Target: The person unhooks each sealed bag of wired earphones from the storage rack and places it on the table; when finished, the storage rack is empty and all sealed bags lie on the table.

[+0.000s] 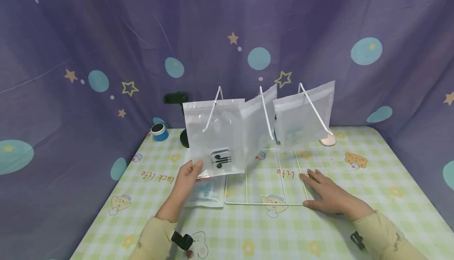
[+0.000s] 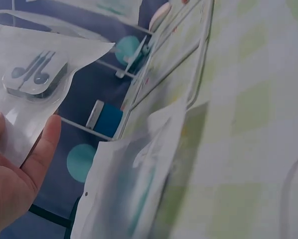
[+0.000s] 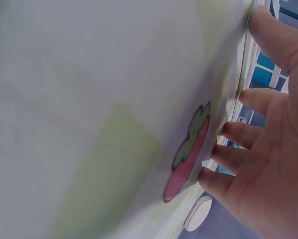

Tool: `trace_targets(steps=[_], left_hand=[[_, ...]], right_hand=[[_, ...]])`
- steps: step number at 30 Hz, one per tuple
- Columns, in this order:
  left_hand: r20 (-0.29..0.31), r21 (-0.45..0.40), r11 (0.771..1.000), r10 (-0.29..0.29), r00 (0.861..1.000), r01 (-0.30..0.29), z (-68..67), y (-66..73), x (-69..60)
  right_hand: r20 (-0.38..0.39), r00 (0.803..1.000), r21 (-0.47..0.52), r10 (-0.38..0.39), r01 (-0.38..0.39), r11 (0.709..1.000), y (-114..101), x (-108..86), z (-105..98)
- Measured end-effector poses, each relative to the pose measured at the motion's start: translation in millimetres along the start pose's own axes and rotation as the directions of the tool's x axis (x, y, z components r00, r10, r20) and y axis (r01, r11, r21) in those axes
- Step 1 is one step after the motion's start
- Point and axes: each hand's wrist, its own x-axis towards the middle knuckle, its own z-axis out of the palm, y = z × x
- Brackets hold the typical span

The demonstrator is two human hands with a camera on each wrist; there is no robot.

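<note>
Checkered cloth (image 1: 283,232): left hand (image 1: 186,178) pinches translucent pouch (image 1: 215,140); right hand (image 1: 325,193), spread, touches wire rack (image 1: 255,203).

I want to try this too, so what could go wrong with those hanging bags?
The left hand pinches the earphone bag: a hard tug might tear it or pull it off its hook. That tug could also tip the rack, though the right hand rests at its base.

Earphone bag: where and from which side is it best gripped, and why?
The bag, probably by its lower left corner, pinched from the left: its top hangs on a white prong, while that flat corner sits clear of the earphones.
</note>
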Motion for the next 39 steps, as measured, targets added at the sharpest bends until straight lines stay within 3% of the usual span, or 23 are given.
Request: trace_targets(steps=[8,18,25,28,31,33,38,39], left_hand=[[0.001,0.006,0.999,-0.038,0.999,0.038,-0.5,7.4,-32.5],[-0.018,0.097,0.995,0.012,1.0,-0.01,-5.3,11.4,-71.0],[-0.024,0.108,0.993,0.06,0.998,-0.057,-6.8,16.8,-87.9],[0.002,0.091,0.99,0.106,0.994,-0.106,-10.5,20.1,-93.0],[0.05,0.049,0.984,0.167,0.985,-0.169,-18.9,25.3,-95.9],[0.049,0.055,0.985,0.161,0.986,-0.164,-28.1,30.9,-96.5],[0.024,0.006,0.982,0.188,0.982,-0.188,-62.2,44.0,-94.1],[0.033,-0.034,0.976,0.218,0.975,-0.217,-70.3,45.6,-93.4]], right_hand=[[-0.012,1.0,-0.008,-0.001,0.001,1.0,0.1,0.0,-0.9],[-0.024,1.0,-0.028,-0.005,0.004,1.0,-0.2,-1.2,-1.6],[-0.022,1.0,-0.028,-0.005,0.004,1.0,-1.0,-1.9,-2.3],[-0.021,1.0,-0.024,-0.006,0.006,1.0,-1.5,-1.8,-2.3],[-0.019,1.0,-0.02,-0.003,0.003,1.0,-1.5,-2.0,-2.0],[-0.019,1.0,-0.021,-0.002,0.002,1.0,-1.4,-1.7,-1.4],[-0.013,1.0,-0.02,0.002,-0.002,1.0,-1.3,-0.1,-0.4],[-0.01,1.0,-0.019,0.004,-0.004,1.0,-1.2,0.2,-0.5]])
